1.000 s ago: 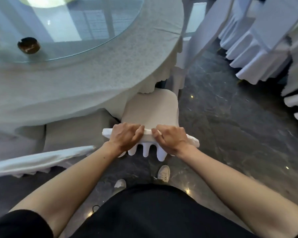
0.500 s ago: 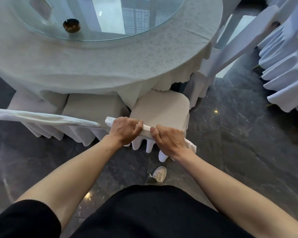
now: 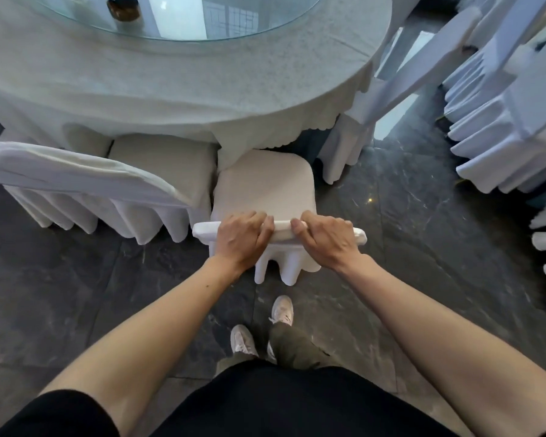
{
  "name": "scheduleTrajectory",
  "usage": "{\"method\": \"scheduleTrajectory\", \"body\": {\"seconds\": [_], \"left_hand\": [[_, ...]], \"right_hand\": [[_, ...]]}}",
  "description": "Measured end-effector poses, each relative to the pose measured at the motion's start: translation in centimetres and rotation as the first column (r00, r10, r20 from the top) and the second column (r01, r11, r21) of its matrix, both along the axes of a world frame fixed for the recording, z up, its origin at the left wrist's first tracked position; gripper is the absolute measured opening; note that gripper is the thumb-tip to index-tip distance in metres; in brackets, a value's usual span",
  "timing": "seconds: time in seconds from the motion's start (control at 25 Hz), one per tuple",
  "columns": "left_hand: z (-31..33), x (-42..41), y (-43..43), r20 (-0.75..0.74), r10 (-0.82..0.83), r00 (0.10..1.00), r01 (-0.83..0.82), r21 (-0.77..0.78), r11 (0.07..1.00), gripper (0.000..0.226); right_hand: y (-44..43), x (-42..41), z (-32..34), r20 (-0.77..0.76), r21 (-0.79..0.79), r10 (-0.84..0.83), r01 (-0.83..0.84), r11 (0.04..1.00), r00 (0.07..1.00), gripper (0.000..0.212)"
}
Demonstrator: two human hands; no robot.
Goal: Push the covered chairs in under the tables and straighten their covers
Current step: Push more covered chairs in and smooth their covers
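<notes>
A chair in a white cover (image 3: 265,187) stands in front of me, its seat partly under the edge of the round table (image 3: 183,86) with its pale cloth. My left hand (image 3: 241,239) and my right hand (image 3: 327,241) both grip the top of the chair's back, fingers curled over the fabric, a small gap between them. The cover's pleated skirt hangs below my hands. A second covered chair (image 3: 85,181) stands close on the left, its seat also at the table's edge.
A glass turntable (image 3: 183,17) with a small dark bowl (image 3: 123,7) lies on the table. Another covered chair (image 3: 388,89) leans at the table's right. More covered chairs (image 3: 501,121) crowd the right side. Dark marble floor (image 3: 407,231) lies around; my shoes (image 3: 281,310) are below the chair.
The chair back and both hands sit further along the table's rim and squarer to it, and I stand further back. The grip is unchanged.
</notes>
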State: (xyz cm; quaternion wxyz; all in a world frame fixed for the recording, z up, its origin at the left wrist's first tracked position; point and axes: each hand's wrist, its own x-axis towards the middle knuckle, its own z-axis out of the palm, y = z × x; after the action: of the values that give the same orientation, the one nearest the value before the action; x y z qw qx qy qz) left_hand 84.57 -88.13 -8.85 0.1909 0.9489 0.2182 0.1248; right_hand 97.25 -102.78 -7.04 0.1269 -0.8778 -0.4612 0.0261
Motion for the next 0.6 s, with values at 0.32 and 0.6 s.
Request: {"method": "scheduleTrajectory", "body": {"seconds": [0.32,0.6], "left_hand": [[0.0,-0.9,-1.0,-0.011,0.081,0.997,-0.081,-0.037,0.996,0.044],[-0.9,0.6,-1.0,0.033,0.220,0.975,-0.221,0.023,0.975,0.046]], "right_hand": [[-1.3,0.5,0.1,-0.064,0.064,0.023,-0.019,0.998,0.998,0.046],[-1.2,2.4,-1.1,-0.062,-0.042,0.003,-0.006,0.999,0.998,0.065]]}}
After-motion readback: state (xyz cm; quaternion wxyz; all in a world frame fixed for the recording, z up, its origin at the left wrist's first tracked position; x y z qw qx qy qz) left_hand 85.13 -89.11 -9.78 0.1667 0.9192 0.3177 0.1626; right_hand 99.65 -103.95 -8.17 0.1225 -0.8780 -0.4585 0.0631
